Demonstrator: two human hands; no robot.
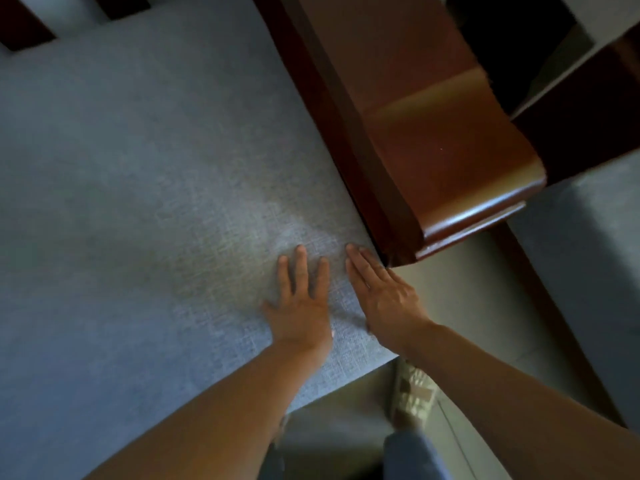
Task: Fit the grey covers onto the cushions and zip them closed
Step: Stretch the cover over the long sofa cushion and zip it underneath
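A large cushion in a grey woven cover lies flat on the seat and fills the left and centre of the view. My left hand presses flat on its near right corner, fingers straight and spread. My right hand lies flat beside it, fingers together along the cushion's right edge, next to the wooden armrest. No zip shows from this angle.
A glossy dark wooden armrest runs along the cushion's right side. Another grey cushion sits at the far right. Below are a pale floor, my leg in blue trousers and a light shoe.
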